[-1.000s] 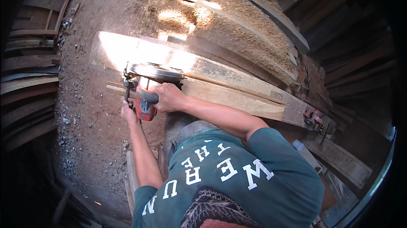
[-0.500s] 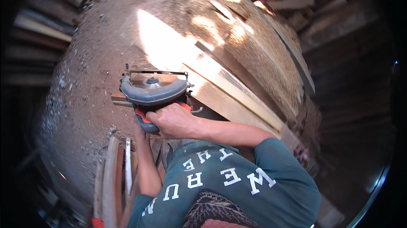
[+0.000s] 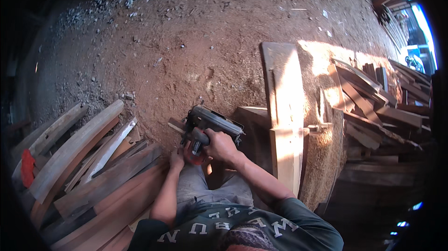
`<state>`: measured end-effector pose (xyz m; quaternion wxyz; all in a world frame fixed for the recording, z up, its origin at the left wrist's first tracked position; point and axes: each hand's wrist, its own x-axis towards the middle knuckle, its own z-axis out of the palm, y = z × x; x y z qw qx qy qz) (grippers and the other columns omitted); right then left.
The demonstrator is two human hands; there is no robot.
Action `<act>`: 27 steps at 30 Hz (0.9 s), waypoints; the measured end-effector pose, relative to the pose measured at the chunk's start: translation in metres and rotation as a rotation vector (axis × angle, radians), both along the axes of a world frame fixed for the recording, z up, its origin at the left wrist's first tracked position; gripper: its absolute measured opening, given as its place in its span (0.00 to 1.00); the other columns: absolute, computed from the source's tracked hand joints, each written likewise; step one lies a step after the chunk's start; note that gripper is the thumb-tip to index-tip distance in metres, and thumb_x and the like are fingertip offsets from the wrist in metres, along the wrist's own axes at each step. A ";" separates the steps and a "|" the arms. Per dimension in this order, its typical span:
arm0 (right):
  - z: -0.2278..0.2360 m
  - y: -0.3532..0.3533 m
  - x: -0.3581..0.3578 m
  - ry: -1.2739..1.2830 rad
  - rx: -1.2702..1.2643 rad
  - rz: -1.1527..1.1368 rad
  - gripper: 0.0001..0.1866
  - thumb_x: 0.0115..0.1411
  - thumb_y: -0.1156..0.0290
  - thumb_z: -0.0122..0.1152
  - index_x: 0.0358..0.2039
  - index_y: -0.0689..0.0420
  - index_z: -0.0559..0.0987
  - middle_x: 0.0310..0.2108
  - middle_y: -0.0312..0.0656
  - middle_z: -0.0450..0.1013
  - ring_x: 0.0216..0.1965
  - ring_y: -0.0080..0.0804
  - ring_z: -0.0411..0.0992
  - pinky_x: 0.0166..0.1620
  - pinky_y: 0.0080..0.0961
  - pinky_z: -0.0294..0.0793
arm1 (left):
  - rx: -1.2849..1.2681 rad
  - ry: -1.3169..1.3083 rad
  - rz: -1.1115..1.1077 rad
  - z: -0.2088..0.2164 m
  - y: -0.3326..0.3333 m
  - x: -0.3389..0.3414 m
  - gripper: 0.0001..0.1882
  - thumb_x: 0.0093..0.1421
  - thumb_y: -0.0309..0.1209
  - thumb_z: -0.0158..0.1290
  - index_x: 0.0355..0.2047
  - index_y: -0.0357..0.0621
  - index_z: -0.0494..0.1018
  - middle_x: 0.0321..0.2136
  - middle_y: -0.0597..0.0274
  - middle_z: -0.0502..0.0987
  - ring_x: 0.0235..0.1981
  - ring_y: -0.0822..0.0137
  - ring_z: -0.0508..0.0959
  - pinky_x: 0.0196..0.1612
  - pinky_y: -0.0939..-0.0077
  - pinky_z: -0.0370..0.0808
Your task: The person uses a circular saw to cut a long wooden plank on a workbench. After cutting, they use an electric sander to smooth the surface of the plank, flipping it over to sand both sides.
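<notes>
My right hand (image 3: 220,147) is wrapped around the handle of a circular saw (image 3: 215,121) with a dark grey housing and red-orange parts. The saw is in front of my knees, its blade out of sight from above. A short wooden piece (image 3: 176,125) sticks out at the saw's left side, its other end hidden under the tool. My left hand (image 3: 177,159) is low beside the saw's handle, close to that wood. The saw and the hand itself hide its fingers, so I cannot tell what it grips.
Curved and straight boards (image 3: 88,150) are piled on my left, with a red object (image 3: 27,169) on them. A sunlit plank (image 3: 285,87) extends forward on my right, beside sawdust (image 3: 322,164). Scrap wood (image 3: 368,104) is heaped farther right. Dirt ground (image 3: 186,50) with gravel stretches ahead.
My view has swung to the right-hand side's opposite, bringing the left board pile into fuller sight. The saw has turned, hiding the blade that showed earlier. My right hand still grips it.
</notes>
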<state>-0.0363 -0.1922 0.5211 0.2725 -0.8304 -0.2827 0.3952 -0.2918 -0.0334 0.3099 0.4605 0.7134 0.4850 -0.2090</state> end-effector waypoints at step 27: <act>-0.602 0.162 0.118 -0.812 -0.464 0.526 0.39 0.69 0.70 0.56 0.79 0.43 0.58 0.57 0.59 0.78 0.47 0.56 0.83 0.48 0.67 0.81 | 0.202 0.297 -0.304 -0.009 0.057 -0.034 0.38 0.55 0.43 0.66 0.64 0.44 0.69 0.64 0.41 0.69 0.64 0.39 0.70 0.66 0.44 0.67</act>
